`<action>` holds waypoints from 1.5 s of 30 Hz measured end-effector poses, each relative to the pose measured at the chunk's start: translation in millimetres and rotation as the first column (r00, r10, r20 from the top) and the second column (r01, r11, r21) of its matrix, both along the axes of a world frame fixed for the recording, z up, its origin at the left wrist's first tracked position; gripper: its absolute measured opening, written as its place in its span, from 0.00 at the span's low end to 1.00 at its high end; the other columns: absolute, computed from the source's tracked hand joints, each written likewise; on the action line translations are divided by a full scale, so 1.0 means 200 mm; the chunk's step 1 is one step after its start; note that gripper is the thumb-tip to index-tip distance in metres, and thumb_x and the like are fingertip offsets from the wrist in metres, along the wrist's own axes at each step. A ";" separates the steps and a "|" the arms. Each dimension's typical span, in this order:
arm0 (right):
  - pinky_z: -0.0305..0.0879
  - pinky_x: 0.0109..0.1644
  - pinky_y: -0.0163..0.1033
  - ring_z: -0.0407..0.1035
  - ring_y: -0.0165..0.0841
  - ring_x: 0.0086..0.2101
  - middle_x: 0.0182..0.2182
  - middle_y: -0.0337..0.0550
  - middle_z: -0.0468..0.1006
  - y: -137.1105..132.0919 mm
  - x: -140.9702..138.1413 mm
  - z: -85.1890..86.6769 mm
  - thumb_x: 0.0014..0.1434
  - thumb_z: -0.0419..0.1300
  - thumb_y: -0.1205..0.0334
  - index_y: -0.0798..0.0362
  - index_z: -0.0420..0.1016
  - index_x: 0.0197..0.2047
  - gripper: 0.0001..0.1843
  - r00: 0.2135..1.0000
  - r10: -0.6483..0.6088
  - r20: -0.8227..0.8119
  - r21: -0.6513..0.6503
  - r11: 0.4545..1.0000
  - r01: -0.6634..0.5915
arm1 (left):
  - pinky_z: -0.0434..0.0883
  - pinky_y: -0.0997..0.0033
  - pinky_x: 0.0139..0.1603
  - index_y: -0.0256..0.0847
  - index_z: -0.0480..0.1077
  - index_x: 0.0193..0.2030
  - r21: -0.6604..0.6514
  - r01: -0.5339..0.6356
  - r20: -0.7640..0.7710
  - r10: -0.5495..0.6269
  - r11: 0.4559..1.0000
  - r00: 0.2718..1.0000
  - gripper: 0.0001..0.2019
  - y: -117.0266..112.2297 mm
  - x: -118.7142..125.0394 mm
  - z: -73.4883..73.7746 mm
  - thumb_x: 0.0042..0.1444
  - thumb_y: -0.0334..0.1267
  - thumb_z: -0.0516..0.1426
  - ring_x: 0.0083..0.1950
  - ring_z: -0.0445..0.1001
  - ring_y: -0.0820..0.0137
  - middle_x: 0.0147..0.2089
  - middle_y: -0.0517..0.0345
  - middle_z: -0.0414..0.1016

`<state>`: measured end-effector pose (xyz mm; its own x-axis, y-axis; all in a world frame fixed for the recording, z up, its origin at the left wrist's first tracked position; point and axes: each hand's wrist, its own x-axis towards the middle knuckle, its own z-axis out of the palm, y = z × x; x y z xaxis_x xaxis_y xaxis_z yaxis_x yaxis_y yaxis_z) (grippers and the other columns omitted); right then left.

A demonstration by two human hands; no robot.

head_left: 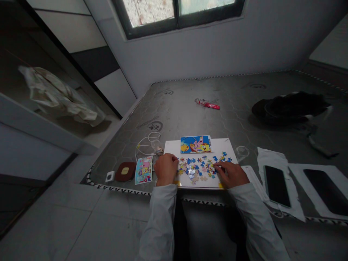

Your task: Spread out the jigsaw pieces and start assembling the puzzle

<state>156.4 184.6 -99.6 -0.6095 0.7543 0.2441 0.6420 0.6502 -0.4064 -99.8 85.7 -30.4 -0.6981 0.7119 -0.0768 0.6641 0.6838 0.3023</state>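
Observation:
Small loose jigsaw pieces in blue, yellow, pink and beige lie scattered over a white board at the table's near edge. At the left side of the board is my left hand, its fingers curled in; what they hold, if anything, is hidden. My right hand reaches in from the right with its fingers stretched apart, and their tips touch the pieces at the right of the heap. Behind the pieces, a blue picture card with cartoon figures rests on the board.
Left of the board are a cartoon picture packet, a brown case, a white cube and a white cable. To the right lie a phone and a dark tablet-like slab. A red packet and black bag sit farther back.

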 end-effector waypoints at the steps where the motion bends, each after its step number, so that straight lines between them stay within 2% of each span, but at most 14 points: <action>1: 0.67 0.42 0.42 0.77 0.38 0.41 0.41 0.42 0.84 0.00 0.00 0.00 0.67 0.53 0.54 0.47 0.81 0.44 0.15 1.000 -0.012 0.000 0.003 1.000 0.012 | 0.63 0.67 0.37 0.52 0.82 0.36 -0.006 0.001 -0.002 -0.001 1.000 1.000 0.06 0.00 0.00 0.00 0.53 0.43 0.62 0.42 0.78 0.61 0.38 0.57 0.83; 8: 0.68 0.44 0.42 0.77 0.37 0.42 0.42 0.42 0.84 0.01 0.00 -0.02 0.67 0.53 0.54 0.47 0.81 0.45 0.16 1.000 0.028 0.012 -0.016 0.999 -0.027 | 0.60 0.69 0.33 0.48 0.77 0.35 0.052 -0.010 0.041 0.008 0.999 0.999 0.11 0.03 0.03 -0.03 0.55 0.52 0.62 0.40 0.77 0.63 0.37 0.59 0.81; 12: 0.68 0.44 0.42 0.77 0.37 0.42 0.43 0.43 0.84 0.02 0.01 -0.02 0.67 0.53 0.53 0.47 0.81 0.45 0.16 1.000 0.014 0.015 -0.002 1.000 -0.014 | 0.59 0.70 0.32 0.46 0.74 0.32 0.028 -0.020 0.102 0.017 0.999 0.995 0.12 0.03 0.02 -0.07 0.54 0.51 0.63 0.38 0.76 0.65 0.36 0.60 0.80; 16: 0.67 0.42 0.41 0.77 0.37 0.41 0.43 0.42 0.84 0.02 0.01 -0.02 0.67 0.52 0.53 0.47 0.81 0.45 0.16 1.000 0.017 0.023 -0.014 1.000 -0.017 | 0.59 0.70 0.33 0.47 0.74 0.34 0.064 -0.052 0.067 0.048 0.997 0.997 0.11 0.04 0.02 -0.08 0.54 0.51 0.63 0.39 0.76 0.65 0.37 0.60 0.80; 21: 0.66 0.42 0.41 0.77 0.38 0.42 0.42 0.42 0.84 0.01 0.00 -0.01 0.67 0.52 0.54 0.47 0.81 0.45 0.16 1.000 0.009 0.015 0.009 1.000 -0.009 | 0.60 0.71 0.33 0.49 0.76 0.37 0.149 0.027 0.117 -0.045 0.988 0.992 0.12 0.07 0.08 -0.09 0.52 0.52 0.65 0.38 0.75 0.67 0.37 0.61 0.80; 24: 0.66 0.42 0.41 0.77 0.37 0.42 0.43 0.43 0.84 0.01 0.00 -0.01 0.67 0.52 0.54 0.48 0.81 0.45 0.16 1.000 0.019 0.015 -0.004 1.000 -0.019 | 0.61 0.72 0.35 0.50 0.78 0.39 0.148 0.062 0.147 -0.083 0.987 0.986 0.12 0.09 0.11 -0.09 0.49 0.50 0.67 0.40 0.75 0.67 0.39 0.61 0.80; 30: 0.67 0.42 0.41 0.77 0.37 0.42 0.42 0.43 0.84 0.00 0.00 0.00 0.67 0.53 0.55 0.47 0.81 0.45 0.16 1.000 0.007 0.017 0.003 1.000 -0.007 | 0.63 0.71 0.37 0.50 0.80 0.37 0.110 0.035 0.173 -0.054 0.993 0.983 0.08 0.07 0.07 -0.10 0.50 0.45 0.67 0.41 0.75 0.67 0.40 0.60 0.81; 40: 0.68 0.45 0.42 0.77 0.38 0.42 0.43 0.43 0.84 0.02 0.01 -0.01 0.68 0.52 0.54 0.48 0.80 0.46 0.16 1.000 0.022 0.019 -0.036 0.999 -0.021 | 0.62 0.71 0.35 0.49 0.79 0.37 0.133 0.000 0.093 -0.012 0.991 0.996 0.07 0.06 0.05 -0.10 0.53 0.45 0.65 0.39 0.75 0.67 0.39 0.61 0.81; 45: 0.67 0.44 0.42 0.77 0.37 0.41 0.42 0.43 0.84 0.01 0.01 -0.01 0.68 0.51 0.53 0.47 0.81 0.46 0.17 0.999 0.022 0.032 -0.032 0.999 -0.021 | 0.62 0.71 0.34 0.49 0.77 0.38 0.176 0.022 0.095 -0.039 0.984 0.995 0.11 0.07 0.09 -0.11 0.54 0.51 0.64 0.39 0.76 0.67 0.39 0.61 0.80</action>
